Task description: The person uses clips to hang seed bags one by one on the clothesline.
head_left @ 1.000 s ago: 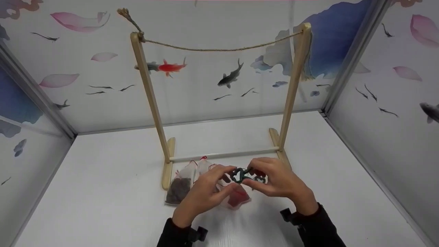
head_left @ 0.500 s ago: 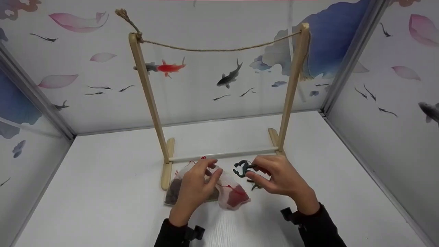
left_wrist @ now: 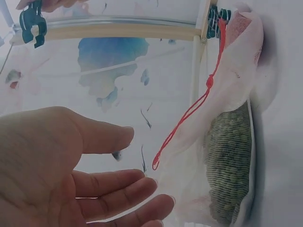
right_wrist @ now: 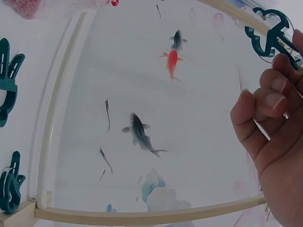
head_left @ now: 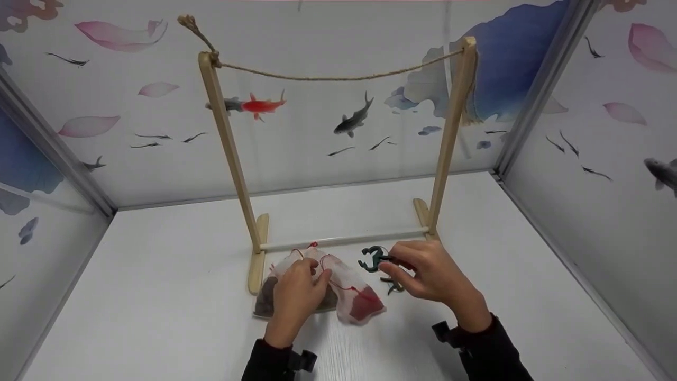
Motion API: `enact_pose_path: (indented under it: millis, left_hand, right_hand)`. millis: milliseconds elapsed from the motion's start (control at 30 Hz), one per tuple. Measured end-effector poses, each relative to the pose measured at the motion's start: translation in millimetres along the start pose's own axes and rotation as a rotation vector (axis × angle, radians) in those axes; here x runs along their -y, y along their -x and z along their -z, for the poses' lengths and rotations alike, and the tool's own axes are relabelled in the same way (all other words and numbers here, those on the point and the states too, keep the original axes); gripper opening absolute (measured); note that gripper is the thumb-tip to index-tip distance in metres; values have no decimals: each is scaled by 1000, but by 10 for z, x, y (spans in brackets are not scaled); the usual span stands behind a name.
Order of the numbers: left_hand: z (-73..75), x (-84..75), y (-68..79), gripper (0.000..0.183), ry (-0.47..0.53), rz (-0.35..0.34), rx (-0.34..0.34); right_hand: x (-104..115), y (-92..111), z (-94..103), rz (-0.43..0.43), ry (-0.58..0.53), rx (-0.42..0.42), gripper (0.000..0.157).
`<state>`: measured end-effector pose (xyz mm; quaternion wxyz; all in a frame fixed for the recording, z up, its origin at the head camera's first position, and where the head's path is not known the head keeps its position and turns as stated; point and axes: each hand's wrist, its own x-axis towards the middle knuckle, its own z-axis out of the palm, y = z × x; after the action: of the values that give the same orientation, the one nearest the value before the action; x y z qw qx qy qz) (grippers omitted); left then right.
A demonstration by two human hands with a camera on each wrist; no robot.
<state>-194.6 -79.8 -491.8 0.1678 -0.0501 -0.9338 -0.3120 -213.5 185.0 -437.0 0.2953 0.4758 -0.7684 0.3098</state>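
My right hand pinches a dark green spring clip by its handles, a little above the table. The clip's jaws point left and stand spread in the right wrist view. Over the drawstring mesh bags hovers my left hand, thumb and fingers apart and holding nothing in the left wrist view. Its fingertips are near a red drawstring. One mesh bag has red contents; beside it lies a bag with dark contents, partly hidden by the left hand.
More green clips lie on the table, below the right hand. Behind the bags stands a wooden frame with a sagging rope across its top and a white bar low down. Printed panels enclose the table.
My left hand has let go of the green clip and moved left, then slightly down, over the mesh bags. The right hand keeps the clip and has barely moved.
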Motion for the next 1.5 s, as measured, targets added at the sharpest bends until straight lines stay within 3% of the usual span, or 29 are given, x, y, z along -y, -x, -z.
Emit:
enact_pose_path:
  millis: [267,1100,1500]
  left_hand:
    - [-53,25,19,29,-44,43,62]
    - [-131,50,25,19,3,5,122]
    - [-207,63,74,25,-19,-36,105]
  right_hand:
    - [-20,16,-8,17,4,0,29]
    - [-9,5,-16,13,3,9,27]
    - [-16,5,-8,21,12,5,26]
